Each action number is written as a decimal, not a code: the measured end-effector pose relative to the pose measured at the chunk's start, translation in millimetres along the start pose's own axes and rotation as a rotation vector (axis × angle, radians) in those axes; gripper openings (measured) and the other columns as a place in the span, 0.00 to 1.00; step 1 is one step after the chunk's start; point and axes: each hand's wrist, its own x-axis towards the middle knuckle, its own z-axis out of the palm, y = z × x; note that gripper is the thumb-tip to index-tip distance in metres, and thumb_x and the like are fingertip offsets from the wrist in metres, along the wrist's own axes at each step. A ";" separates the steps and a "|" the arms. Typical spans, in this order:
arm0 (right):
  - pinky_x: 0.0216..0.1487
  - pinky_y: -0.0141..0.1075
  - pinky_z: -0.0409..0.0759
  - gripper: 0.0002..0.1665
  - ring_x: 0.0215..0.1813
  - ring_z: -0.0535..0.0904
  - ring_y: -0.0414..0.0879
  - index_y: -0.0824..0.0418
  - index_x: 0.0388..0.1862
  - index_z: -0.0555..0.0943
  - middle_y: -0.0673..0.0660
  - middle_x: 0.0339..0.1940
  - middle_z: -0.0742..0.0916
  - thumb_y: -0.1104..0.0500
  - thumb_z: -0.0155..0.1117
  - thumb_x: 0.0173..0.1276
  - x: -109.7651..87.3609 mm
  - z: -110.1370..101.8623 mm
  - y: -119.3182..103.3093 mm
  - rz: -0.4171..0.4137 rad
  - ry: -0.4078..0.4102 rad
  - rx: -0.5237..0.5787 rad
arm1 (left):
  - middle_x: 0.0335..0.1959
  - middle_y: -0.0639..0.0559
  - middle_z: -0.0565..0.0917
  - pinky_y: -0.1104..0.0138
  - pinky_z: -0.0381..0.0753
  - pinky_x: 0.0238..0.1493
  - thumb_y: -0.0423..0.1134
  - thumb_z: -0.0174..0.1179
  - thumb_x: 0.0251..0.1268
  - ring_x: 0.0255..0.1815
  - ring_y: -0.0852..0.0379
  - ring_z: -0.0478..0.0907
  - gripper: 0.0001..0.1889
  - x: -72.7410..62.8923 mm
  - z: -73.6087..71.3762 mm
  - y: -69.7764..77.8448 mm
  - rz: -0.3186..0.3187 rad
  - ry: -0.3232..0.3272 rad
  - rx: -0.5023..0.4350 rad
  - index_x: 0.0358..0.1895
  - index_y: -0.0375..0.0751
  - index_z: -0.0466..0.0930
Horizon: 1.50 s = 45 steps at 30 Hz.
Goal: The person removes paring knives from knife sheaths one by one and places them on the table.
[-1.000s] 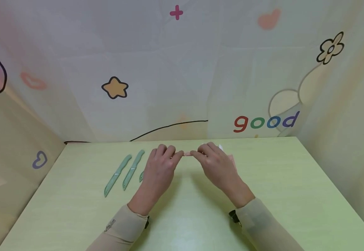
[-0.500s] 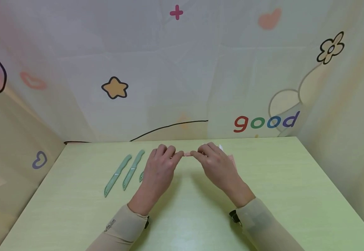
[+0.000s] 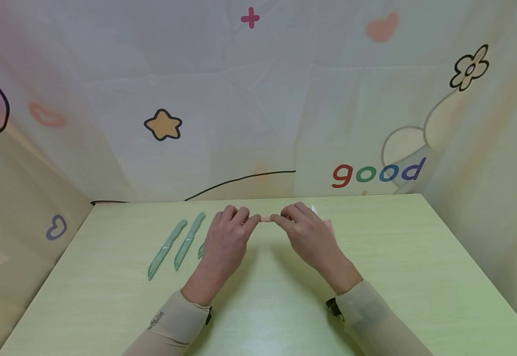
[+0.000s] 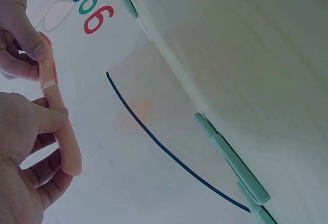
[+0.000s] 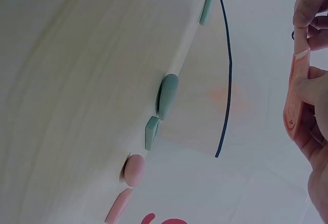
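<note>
A pink sheathed knife [image 4: 70,152] is held level above the table between both hands. My left hand [image 3: 228,237] pinches its smooth handle between thumb and fingers, and my right hand [image 3: 310,240] grips the pink sheath [image 5: 292,106] at the other end. Handle and sheath meet at a pale joint; no bare blade shows. In the head view the fingers cover most of the knife. Left of my left hand lie two green sheathed knives [image 3: 167,249] [image 3: 189,241], side by side on the slant. A third green piece [image 3: 201,250] is mostly hidden behind that hand.
Behind my right hand, a pink piece [image 3: 329,228] and a white tip [image 3: 313,208] peek out. In the right wrist view, a pink rounded end [image 5: 134,170] and green pieces [image 5: 168,97] lie on the table. A printed curtain [image 3: 258,109] hangs along the table's back edge.
</note>
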 end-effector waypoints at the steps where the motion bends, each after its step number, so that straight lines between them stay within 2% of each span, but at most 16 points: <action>1: 0.37 0.36 0.81 0.21 0.46 0.80 0.49 0.58 0.52 0.92 0.53 0.38 0.84 0.75 0.76 0.63 0.1 -0.3 -0.1 0.003 -0.002 0.004 | 0.36 0.50 0.79 0.60 0.77 0.36 0.22 0.70 0.64 0.38 0.49 0.72 0.15 0.1 -0.1 -0.1 0.001 0.000 0.000 0.49 0.45 0.90; 13: 0.40 0.36 0.82 0.22 0.46 0.80 0.49 0.57 0.53 0.92 0.53 0.38 0.84 0.76 0.74 0.64 0.1 -0.8 1.2 0.010 -0.004 0.014 | 0.36 0.50 0.80 0.59 0.79 0.37 0.22 0.69 0.64 0.38 0.49 0.72 0.16 1.1 -1.2 -0.4 0.002 0.000 0.004 0.49 0.45 0.90; 20: 0.35 0.36 0.81 0.22 0.46 0.80 0.49 0.55 0.53 0.92 0.52 0.38 0.84 0.75 0.75 0.65 -0.2 -1.1 1.9 0.007 -0.001 0.011 | 0.36 0.50 0.80 0.60 0.79 0.37 0.22 0.68 0.64 0.38 0.49 0.73 0.15 1.1 -1.7 0.1 0.003 0.006 0.004 0.48 0.45 0.90; 26: 0.40 0.36 0.83 0.21 0.46 0.81 0.50 0.57 0.51 0.91 0.53 0.38 0.84 0.76 0.77 0.62 -0.1 -0.1 1.8 -0.019 0.035 -0.002 | 0.36 0.49 0.80 0.60 0.78 0.35 0.22 0.69 0.65 0.37 0.49 0.73 0.15 1.3 -1.5 0.7 -0.001 -0.004 0.003 0.49 0.45 0.91; 45: 0.39 0.36 0.82 0.21 0.46 0.81 0.49 0.56 0.50 0.91 0.53 0.38 0.83 0.76 0.77 0.62 -0.6 0.4 1.8 -0.020 0.027 -0.017 | 0.36 0.50 0.81 0.61 0.77 0.34 0.22 0.69 0.64 0.37 0.49 0.72 0.16 0.6 -3.0 1.5 -0.003 0.013 0.023 0.48 0.46 0.91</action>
